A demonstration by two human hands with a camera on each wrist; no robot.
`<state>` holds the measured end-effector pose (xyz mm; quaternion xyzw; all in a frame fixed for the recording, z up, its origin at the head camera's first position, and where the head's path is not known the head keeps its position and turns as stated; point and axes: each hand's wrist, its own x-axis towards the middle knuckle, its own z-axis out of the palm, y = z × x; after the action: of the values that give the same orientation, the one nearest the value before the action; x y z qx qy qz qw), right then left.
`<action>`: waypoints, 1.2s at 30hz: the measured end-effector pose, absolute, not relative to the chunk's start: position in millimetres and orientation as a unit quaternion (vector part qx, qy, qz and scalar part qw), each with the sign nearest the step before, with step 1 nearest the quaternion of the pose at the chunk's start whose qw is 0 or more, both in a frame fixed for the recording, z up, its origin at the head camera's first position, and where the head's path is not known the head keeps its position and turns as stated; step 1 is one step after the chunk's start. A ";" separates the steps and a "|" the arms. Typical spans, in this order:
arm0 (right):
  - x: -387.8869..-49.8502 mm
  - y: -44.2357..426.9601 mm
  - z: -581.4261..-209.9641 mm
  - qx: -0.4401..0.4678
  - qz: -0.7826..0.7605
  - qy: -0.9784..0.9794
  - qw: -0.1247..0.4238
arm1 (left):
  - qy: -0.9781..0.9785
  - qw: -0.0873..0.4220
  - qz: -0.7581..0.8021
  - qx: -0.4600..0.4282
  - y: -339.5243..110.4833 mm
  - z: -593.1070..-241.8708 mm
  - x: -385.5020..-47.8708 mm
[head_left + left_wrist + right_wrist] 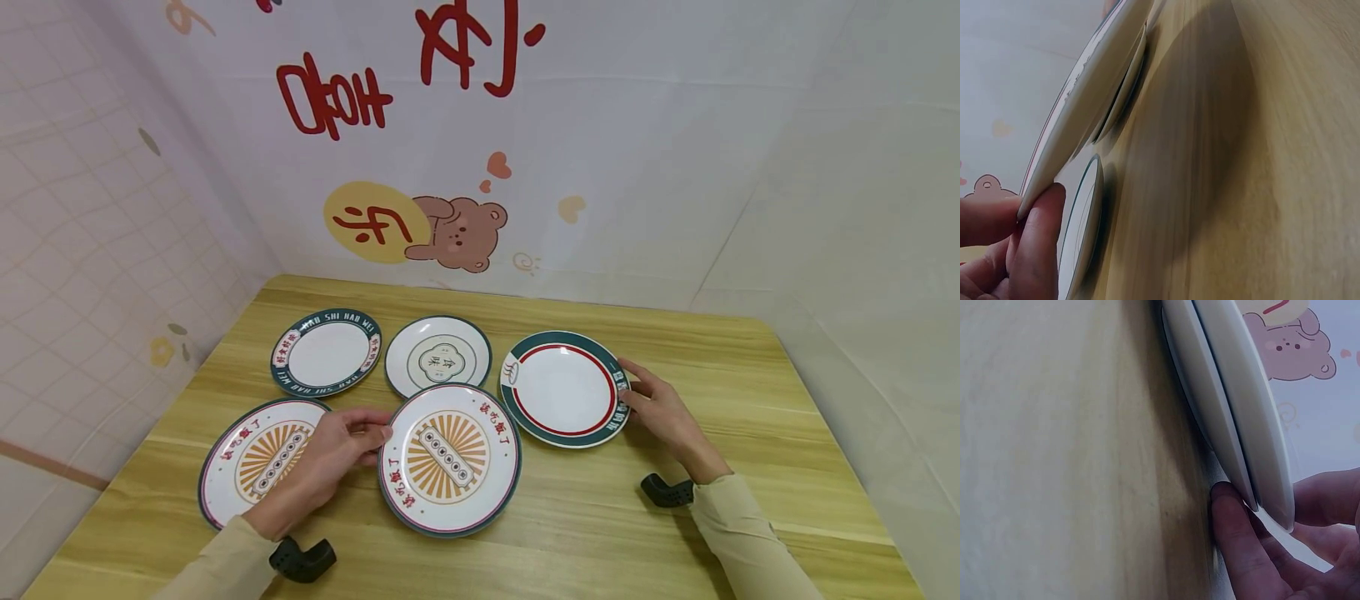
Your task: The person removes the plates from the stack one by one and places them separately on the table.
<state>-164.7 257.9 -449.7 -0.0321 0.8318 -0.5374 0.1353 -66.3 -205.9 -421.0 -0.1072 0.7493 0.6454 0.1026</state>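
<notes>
My left hand (341,454) pinches the left edge of a white plate with an orange sunburst (448,458). In the left wrist view that plate (1079,106) is held by its rim between thumb and fingers (1038,250), raised over the wood, its shadow below. At the right, my right hand (663,412) grips the right rim of a green-rimmed plate with a red ring (562,387). The right wrist view shows two plate edges close together (1257,419), with the fingers (1241,544) around their lower end.
A second sunburst plate (232,467) lies at the left, partly behind my left arm. Behind are a green-rimmed plate with lettering (324,354) and a smaller plate with a flower-shaped emblem (420,342). A printed cloth wall (637,167) stands behind the wooden table (585,533).
</notes>
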 end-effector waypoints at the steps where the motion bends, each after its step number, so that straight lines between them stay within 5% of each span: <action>1: -164.6 257.9 -449.7 -0.032 -0.538 0.831 0.136 | 0.751 0.104 0.643 -0.108 -206.8 -420.8 -66.0; 36: -164.6 258.4 -449.9 -0.030 -0.528 0.837 0.138 | 0.777 0.144 0.604 -0.100 -233.5 -426.0 -61.8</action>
<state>-164.6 258.4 -449.9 -0.0302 0.8374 -0.5281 0.1375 -61.8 -233.5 -426.0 -0.1005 0.7772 0.6042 0.1441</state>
